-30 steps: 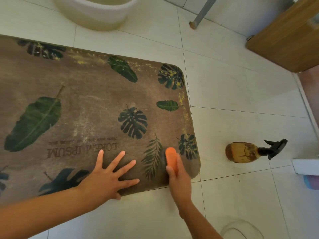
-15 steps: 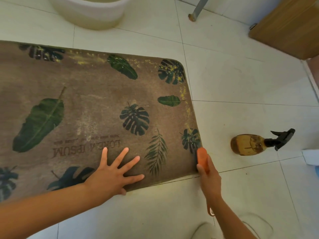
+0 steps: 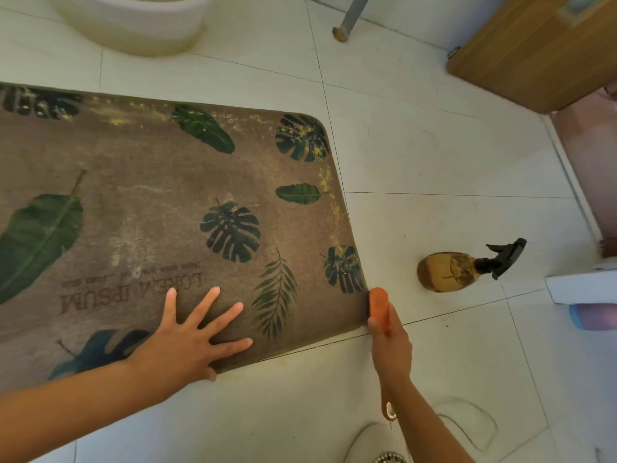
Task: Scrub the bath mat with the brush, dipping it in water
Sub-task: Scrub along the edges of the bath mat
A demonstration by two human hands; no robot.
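A brown bath mat [image 3: 140,208] printed with green leaves lies flat on the tiled floor, with yellow specks along its far and right edges. My left hand [image 3: 190,335] presses flat on the mat's near edge, fingers spread. My right hand [image 3: 389,342] grips an orange brush [image 3: 379,304], whose head touches the mat's right edge near the front corner. The brush handle's end pokes out below my wrist. A cream tub [image 3: 133,21] stands beyond the mat at the top; its inside is out of view.
A brown spray bottle [image 3: 449,270] with a black trigger lies on the tiles right of the mat. A wooden door [image 3: 534,51] and a metal leg [image 3: 350,15] are at the top right. A white box [image 3: 581,289] sits at the right edge.
My right hand slid the brush rightward from on the mat's front right area to its right edge. My left hand stayed pressed on the mat.
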